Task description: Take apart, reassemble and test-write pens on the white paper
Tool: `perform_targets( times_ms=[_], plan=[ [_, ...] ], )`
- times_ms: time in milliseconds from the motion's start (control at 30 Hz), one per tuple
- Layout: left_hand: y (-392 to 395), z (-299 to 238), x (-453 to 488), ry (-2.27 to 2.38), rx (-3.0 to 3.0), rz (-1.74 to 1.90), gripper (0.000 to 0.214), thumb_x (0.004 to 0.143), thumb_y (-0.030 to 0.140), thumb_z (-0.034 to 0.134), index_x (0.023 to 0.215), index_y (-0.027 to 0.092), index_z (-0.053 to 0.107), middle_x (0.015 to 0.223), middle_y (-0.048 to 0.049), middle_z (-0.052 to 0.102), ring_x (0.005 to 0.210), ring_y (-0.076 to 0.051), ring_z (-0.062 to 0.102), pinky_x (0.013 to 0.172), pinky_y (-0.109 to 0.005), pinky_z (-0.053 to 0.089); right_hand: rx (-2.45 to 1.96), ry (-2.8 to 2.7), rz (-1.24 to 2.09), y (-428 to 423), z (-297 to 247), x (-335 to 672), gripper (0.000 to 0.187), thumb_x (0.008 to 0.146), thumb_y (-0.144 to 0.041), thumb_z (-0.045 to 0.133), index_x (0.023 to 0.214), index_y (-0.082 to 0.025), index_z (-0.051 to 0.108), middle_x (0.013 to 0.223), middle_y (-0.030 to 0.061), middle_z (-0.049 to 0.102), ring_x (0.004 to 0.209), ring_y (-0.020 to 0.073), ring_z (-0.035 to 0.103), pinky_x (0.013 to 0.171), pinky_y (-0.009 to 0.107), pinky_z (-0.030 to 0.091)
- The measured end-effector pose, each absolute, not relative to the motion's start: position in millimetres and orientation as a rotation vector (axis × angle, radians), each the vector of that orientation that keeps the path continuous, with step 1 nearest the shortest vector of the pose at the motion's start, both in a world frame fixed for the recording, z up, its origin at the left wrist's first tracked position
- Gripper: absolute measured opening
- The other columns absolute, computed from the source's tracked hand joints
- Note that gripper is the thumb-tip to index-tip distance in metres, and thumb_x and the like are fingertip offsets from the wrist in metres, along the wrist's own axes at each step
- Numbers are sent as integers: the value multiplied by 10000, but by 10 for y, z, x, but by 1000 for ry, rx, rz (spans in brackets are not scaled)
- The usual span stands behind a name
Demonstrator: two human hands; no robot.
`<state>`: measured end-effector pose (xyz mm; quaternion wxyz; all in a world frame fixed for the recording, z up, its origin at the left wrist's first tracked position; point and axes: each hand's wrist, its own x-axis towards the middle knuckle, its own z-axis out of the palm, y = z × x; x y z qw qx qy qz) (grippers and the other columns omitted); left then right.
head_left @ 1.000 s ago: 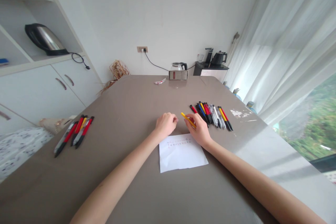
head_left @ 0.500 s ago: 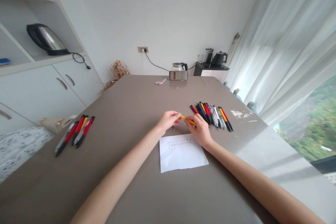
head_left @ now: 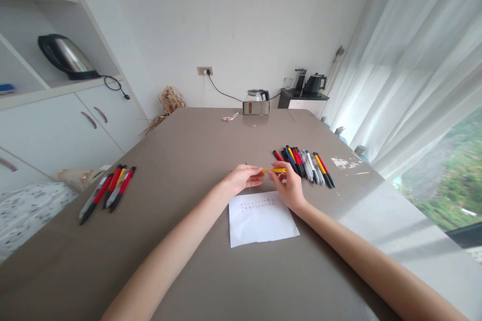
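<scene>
A yellow pen barrel (head_left: 274, 170) lies nearly level between my two hands, above the top edge of a white sheet of paper (head_left: 259, 225). My left hand (head_left: 244, 178) pinches its left end. The fingers of my right hand (head_left: 289, 185) curl round its right end, with the thumb just below. A thin dark tip (head_left: 246, 163) shows above my left fingers; what it belongs to is hidden. Small reddish writing (head_left: 258, 204) runs across the upper part of the paper, and my right wrist is over its right edge.
Right of my right hand lies a row of pens (head_left: 307, 165) in several colours. Another group of pens (head_left: 107, 193) is near the table's left edge. A glass pot (head_left: 257, 95) stands behind a metal box (head_left: 256, 108) at the far end.
The yellow barrel has turned from slanting to almost level, and more of it shows. My right fingers have shifted to its right end. The dark tip now appears above my left hand, not below.
</scene>
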<state>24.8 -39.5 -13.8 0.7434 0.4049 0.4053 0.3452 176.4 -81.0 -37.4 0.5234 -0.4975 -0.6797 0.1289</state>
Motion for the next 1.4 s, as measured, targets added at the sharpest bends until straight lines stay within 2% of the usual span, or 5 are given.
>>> perform_targets(
  times_ms=[467, 633, 833, 1100, 1400],
  plan=[
    [-365, -163, 255, 995, 1068, 921, 110, 724, 184, 566, 792, 100, 588, 784, -72, 617, 644, -85, 570, 710, -280, 482, -1156, -1617, 334, -820, -399, 1771, 187, 838, -318, 374, 951, -189, 446, 784, 33, 567, 625, 109, 546, 534, 218, 426],
    [-317, -234, 244, 1138, 1499, 940, 149, 749, 250, 517, 800, 127, 583, 769, -67, 623, 623, -103, 559, 646, -277, 473, -1190, -1561, 227, -786, -410, 1783, 197, 843, -310, 360, 970, -191, 454, 845, 45, 567, 644, 111, 530, 562, 232, 417],
    [-373, -200, 289, 1272, 2250, 906, 171, 776, 243, 455, 781, 174, 612, 781, -52, 627, 732, -149, 561, 708, -278, 419, -1221, -1619, 146, -756, -355, 1790, 220, 841, -299, 366, 970, -193, 509, 868, 50, 557, 697, 125, 509, 640, 255, 413],
    [-269, -279, 447, 1348, 2337, 808, 188, 769, 227, 439, 704, 171, 607, 757, -83, 581, 753, -188, 537, 751, -307, 387, -1246, -1661, 179, -781, -301, 1797, 330, 863, -306, 304, 1057, -207, 551, 938, 66, 560, 869, 163, 521, 779, 303, 401],
    [-286, -309, 469, 1402, 2222, 830, 181, 753, 270, 471, 650, 178, 589, 735, -85, 583, 794, -206, 528, 788, -318, 362, -1316, -1680, 195, -755, -322, 1803, 334, 846, -358, 340, 1022, -210, 583, 915, 64, 570, 733, 143, 534, 645, 259, 421]
  ],
)
